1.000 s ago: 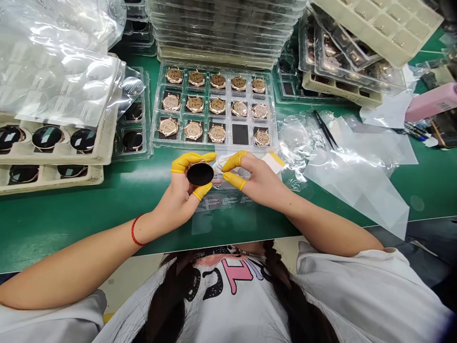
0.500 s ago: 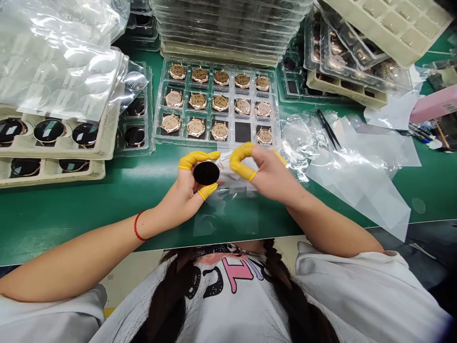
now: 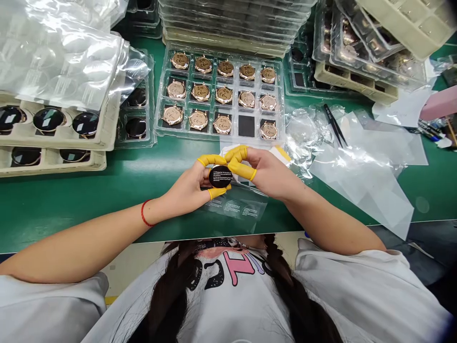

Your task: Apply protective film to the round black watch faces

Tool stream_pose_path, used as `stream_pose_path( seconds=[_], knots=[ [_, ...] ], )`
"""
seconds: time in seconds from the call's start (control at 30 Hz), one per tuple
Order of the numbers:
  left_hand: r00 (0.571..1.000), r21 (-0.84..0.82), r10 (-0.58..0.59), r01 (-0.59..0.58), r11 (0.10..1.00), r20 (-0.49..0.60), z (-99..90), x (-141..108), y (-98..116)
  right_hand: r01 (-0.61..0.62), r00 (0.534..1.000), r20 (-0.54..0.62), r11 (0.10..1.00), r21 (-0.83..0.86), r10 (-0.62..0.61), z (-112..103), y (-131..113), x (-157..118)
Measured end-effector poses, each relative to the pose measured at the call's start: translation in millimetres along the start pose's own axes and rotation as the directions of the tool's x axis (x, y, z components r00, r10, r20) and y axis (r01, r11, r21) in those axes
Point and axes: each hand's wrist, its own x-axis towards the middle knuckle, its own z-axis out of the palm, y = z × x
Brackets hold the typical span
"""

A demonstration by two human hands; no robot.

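Bright light, glare on plastic [image 3: 60, 57], warped edges

Left hand [image 3: 187, 183] and right hand [image 3: 269, 175] meet (fingertips [image 3: 237, 164] yellow-capped).

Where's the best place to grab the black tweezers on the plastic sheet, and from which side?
Pinch the black tweezers around the middle of their arms, coming straight down from above on the right. They lie flat and slim on the clear plastic film, so a top-down pinch should lift them cleanly. Your right hand is nearest, though it's on the black disc at the moment.
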Motion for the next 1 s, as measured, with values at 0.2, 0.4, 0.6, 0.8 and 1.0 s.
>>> stream_pose_path(
  seconds=[0.2,0.4,0.6,0.8,1.0],
  knots=[
    [1.000,-0.049,0.000,0.000,0.999,-0.006,1.0,1.4,2.9,0.039,0.999,-0.003,0.996,-0.083,-0.039,-0.2,2.0,1.0],
    [1.000,-0.076,0.001,-0.002,0.997,-0.021,1.7,0.9,2.6,0.053,0.997,-0.041,0.993,-0.110,-0.058,2.9,3.9,1.0],
    [1.000,-0.065,0.006,-0.007,0.998,-0.013,0.6,1.1,1.0,0.055,0.996,-0.056,0.986,-0.156,-0.065,4.0,2.2,-0.1],
    [1.000,-0.057,0.011,-0.011,0.998,-0.011,0.9,1.0,0.9,0.083,0.993,-0.063,0.974,-0.210,-0.098,4.0,2.0,-0.8],
    [1.000,-0.079,0.001,-0.002,0.997,-0.016,1.4,0.3,0.6,0.111,0.989,-0.064,0.963,-0.245,-0.130,4.2,1.0,-1.0]
  ],
)
